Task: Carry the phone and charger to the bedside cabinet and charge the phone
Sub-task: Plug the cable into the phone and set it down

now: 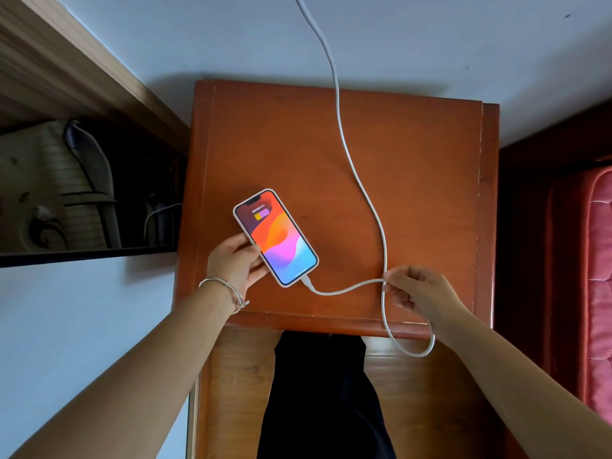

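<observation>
**Room round the bedside cabinet**

A reddish-brown wood bedside cabinet (364, 144) is seen from above, set vs. a pale bluish-white wall (198, 34) behind it. To the cabinet's left, a light-wood frame (66, 67) is run diagonally; under it a dark recess (132, 180) is shown w/ dim shapes, not identifiable. To the cabinet's right, a pink-red quilted bed edge (599, 260) is set beside a dark red wood panel (530, 226). Soft, even light; a faint shadow is thrown on the wall at the cabinet's back edge.
</observation>
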The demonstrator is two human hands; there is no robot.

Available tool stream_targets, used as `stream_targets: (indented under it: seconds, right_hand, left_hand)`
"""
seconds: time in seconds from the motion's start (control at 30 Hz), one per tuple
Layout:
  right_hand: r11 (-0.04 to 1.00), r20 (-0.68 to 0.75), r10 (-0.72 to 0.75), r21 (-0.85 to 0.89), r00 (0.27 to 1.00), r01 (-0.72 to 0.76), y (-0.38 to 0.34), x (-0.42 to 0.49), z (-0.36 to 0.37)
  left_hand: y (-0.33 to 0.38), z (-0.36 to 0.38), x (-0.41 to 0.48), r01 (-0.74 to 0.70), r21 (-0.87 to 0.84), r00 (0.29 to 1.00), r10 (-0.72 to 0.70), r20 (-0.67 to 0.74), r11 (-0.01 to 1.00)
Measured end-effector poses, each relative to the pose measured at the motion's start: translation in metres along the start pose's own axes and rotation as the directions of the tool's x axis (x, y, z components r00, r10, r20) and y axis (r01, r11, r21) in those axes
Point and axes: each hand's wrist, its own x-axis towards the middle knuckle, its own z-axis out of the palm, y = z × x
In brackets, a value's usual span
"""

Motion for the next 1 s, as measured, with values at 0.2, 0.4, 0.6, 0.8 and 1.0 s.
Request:
stream_targets:
  seconds: [0.2,0.4,0.6,0.8,1.0]
  right_hand:
    - [1.000,0.003,0.004,0.007,1.000,-0.004,-0.001,0.000,0.001]
    - [1.000,-0.002,0.009,-0.008,1.000,-0.009,-0.004,0.001,0.003]
    - [1.000,-0.011,0.012,-0.019,1.000,-0.012,-0.001,0.000,0.005]
    - [1.000,-0.023,0.004,-0.020,1.000,-0.005,0.003,-0.003,0.006]
    - [1.000,-0.030,0.007,-0.029,1.000,-0.008,0.006,-0.008,0.007]
  left_hand:
    - [0.001,-0.003,-0.002,-0.017,0.017,1.000,0.017,-0.016,1.000]
    - [0.003,-0.008,-0.001,-0.035,0.051,0.999,0.036,-0.024,0.998]
    - [0.003,-0.007,0.001,-0.019,0.057,0.997,0.023,-0.078,0.998]
    - [0.003,-0.012,0.005,0.032,0.010,0.994,-0.030,-0.110,0.999]
    - [0.003,-0.015,0.003,0.065,-0.030,0.993,-0.067,-0.098,0.997]
